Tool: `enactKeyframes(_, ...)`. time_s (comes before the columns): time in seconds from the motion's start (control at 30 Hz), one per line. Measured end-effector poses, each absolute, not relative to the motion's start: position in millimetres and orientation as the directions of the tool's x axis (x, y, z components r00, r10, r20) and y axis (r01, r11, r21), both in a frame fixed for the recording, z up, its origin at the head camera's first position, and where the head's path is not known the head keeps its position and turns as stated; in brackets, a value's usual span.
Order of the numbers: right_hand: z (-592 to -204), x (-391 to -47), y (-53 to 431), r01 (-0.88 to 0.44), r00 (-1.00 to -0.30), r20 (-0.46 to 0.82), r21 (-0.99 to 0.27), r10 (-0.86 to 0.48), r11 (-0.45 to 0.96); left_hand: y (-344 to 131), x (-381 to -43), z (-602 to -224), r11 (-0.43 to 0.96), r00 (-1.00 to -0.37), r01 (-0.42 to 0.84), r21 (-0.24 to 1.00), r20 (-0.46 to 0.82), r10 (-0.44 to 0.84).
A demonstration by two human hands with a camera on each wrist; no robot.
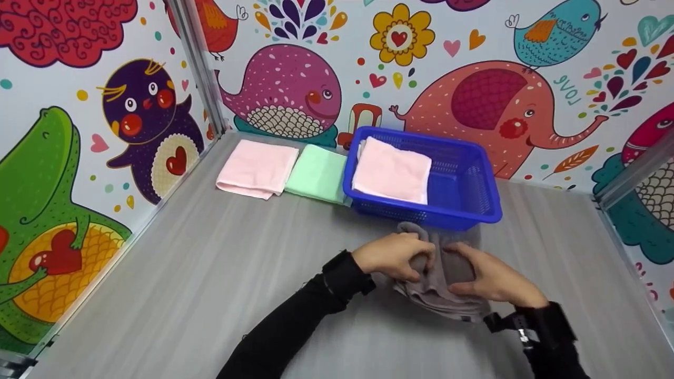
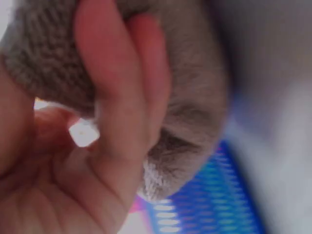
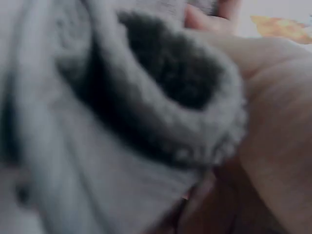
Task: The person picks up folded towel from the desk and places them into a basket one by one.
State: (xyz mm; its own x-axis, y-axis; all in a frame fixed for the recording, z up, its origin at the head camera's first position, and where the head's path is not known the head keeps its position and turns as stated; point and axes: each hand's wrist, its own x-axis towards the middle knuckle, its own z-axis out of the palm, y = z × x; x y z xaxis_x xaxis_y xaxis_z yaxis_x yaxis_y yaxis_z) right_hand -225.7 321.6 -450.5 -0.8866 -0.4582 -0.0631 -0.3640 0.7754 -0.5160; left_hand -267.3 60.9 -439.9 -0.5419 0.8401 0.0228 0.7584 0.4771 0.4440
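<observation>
A grey-brown towel (image 1: 433, 281), bunched in loose folds, is on the table in front of the blue basket (image 1: 421, 212). My left hand (image 1: 396, 256) grips its left side with curled fingers; in the left wrist view, fingers (image 2: 114, 73) press against the fuzzy cloth. On the other side my right hand (image 1: 497, 278) holds the towel between thumb and fingers. A rolled towel edge (image 3: 200, 131) fills the right wrist view, hiding most of that hand's fingers. Inside the basket's left half lies a folded pink towel (image 1: 394, 169).
Left of the basket, a folded green towel (image 1: 318, 173) and another folded pink towel (image 1: 258, 166) lie side by side along the back of the grey table (image 1: 210, 263). Printed cartoon panels (image 1: 295, 89) wall in the back and sides.
</observation>
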Motion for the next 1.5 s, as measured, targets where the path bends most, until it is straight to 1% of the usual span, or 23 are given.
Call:
enactKeyframes(0.07, -430, -220, 325, -0.429, -0.871, 0.019, -0.516, -0.491, 0.741, 59, -264, -427, 0.443, -0.536, 0.769, 0.461, 0.087, 0.84)
enactKeyframes(0.13, -413, -217, 329, -0.481, -0.866, 0.15, -0.511, -0.477, 0.712, 59, -264, -417, 0.424, -0.565, 0.761, 0.491, 0.18, 0.805)
enactKeyframes(0.17, -405, -216, 330, -0.49, -0.869, 0.218, -0.508, -0.445, 0.708, 60, -265, -414, 0.42, -0.587, 0.753, 0.507, 0.227, 0.778)
enactKeyframes(0.27, -393, -220, 332, -0.475, -0.865, 0.405, -0.474, -0.295, 0.741, 69, -277, -413, 0.414, -0.649, 0.732, 0.541, 0.368, 0.666)
enactKeyframes(0.33, -392, -232, 331, -0.441, -0.843, 0.506, -0.456, -0.182, 0.773, 80, -289, -415, 0.432, -0.676, 0.727, 0.534, 0.441, 0.591)
enactKeyframes(0.4, -396, -248, 329, -0.394, -0.809, 0.582, -0.438, -0.079, 0.808, 93, -305, -418, 0.47, -0.698, 0.714, 0.519, 0.478, 0.533)
enactKeyframes(0.5, -410, -276, 327, -0.335, -0.757, 0.653, -0.429, 0.032, 0.839, 113, -326, -425, 0.539, -0.742, 0.67, 0.51, 0.454, 0.494)
enactKeyframes(0.63, -432, -301, 327, -0.225, -0.758, 0.637, -0.46, 0.143, 0.859, 132, -346, -439, 0.628, -0.791, 0.611, 0.482, 0.356, 0.497)
enactKeyframes(0.7, -440, -307, 328, -0.189, -0.773, 0.612, -0.471, 0.165, 0.862, 138, -352, -445, 0.685, -0.792, 0.61, 0.399, 0.337, 0.509)
enactKeyframes(0.77, -445, -312, 328, -0.184, -0.795, 0.59, -0.458, 0.142, 0.87, 144, -355, -450, 0.741, -0.779, 0.618, 0.263, 0.331, 0.533)
enactKeyframes(0.87, -450, -318, 327, -0.198, -0.844, 0.533, -0.41, 0.057, 0.89, 149, -357, -454, 0.779, -0.741, 0.626, 0.04, 0.343, 0.578)
enactKeyframes(0.97, -452, -323, 324, -0.22, -0.887, 0.459, -0.333, -0.047, 0.917, 152, -356, -457, 0.79, -0.734, 0.607, -0.082, 0.323, 0.597)
enactKeyframes(1.1, -458, -327, 320, -0.242, -0.911, 0.385, -0.217, -0.144, 0.946, 154, -355, -461, 0.816, -0.78, 0.566, -0.114, 0.246, 0.576)
enactKeyframes(1.23, -463, -329, 315, -0.232, -0.92, 0.353, -0.147, -0.168, 0.961, 156, -355, -462, 0.825, -0.797, 0.547, -0.142, 0.212, 0.565)
enactKeyframes(1.4, -457, -332, 317, -0.176, -0.959, 0.242, -0.1, -0.147, 0.979, 159, -354, -464, 0.854, -0.804, 0.511, -0.099, 0.295, 0.516)
enactKeyframes(1.5, -455, -333, 315, -0.153, -0.967, 0.217, -0.092, -0.13, 0.984, 160, -353, -466, 0.873, -0.809, 0.48, -0.092, 0.339, 0.481)
